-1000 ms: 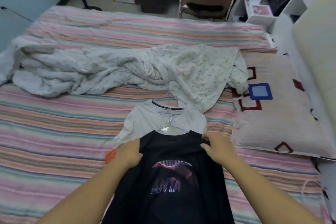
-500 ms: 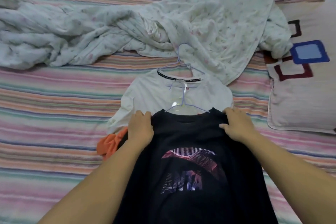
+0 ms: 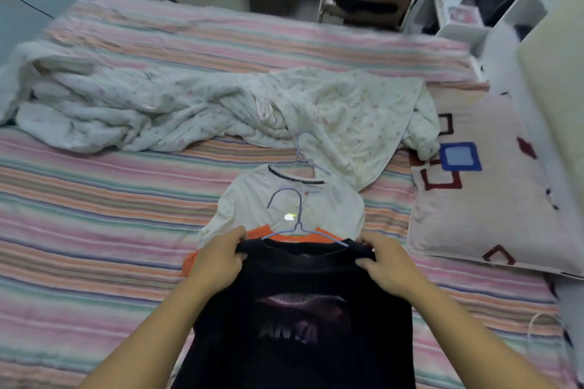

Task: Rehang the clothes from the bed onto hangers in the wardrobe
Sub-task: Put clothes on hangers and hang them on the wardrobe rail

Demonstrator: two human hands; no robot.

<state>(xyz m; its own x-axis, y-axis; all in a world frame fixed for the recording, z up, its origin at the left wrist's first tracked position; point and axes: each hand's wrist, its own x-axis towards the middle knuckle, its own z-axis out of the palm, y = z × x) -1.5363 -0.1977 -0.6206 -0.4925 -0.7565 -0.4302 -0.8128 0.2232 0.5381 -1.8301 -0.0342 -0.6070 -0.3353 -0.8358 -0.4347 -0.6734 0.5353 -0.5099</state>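
Note:
A black T-shirt (image 3: 300,275) with a pink chest print hangs lifted over the bed (image 3: 94,199), on a lilac hanger (image 3: 297,224) whose hook sticks up past the collar. My left hand (image 3: 218,259) grips its left shoulder and my right hand (image 3: 388,262) grips its right shoulder. Just beyond lies a white T-shirt (image 3: 252,202) with a dark neckband, on a second lilac hanger (image 3: 303,151). An orange garment (image 3: 259,233) shows under the black shirt's collar.
A crumpled white floral quilt (image 3: 158,107) stretches across the middle of the striped bed. A pillow (image 3: 493,199) with square patterns lies at the right, beside a white headboard (image 3: 553,79). Boxes and a chair stand beyond the bed's far edge.
Both hands have lifted the black T-shirt's shoulders off the bed, baring the orange garment under it. The view has swung back up to show the whole bed.

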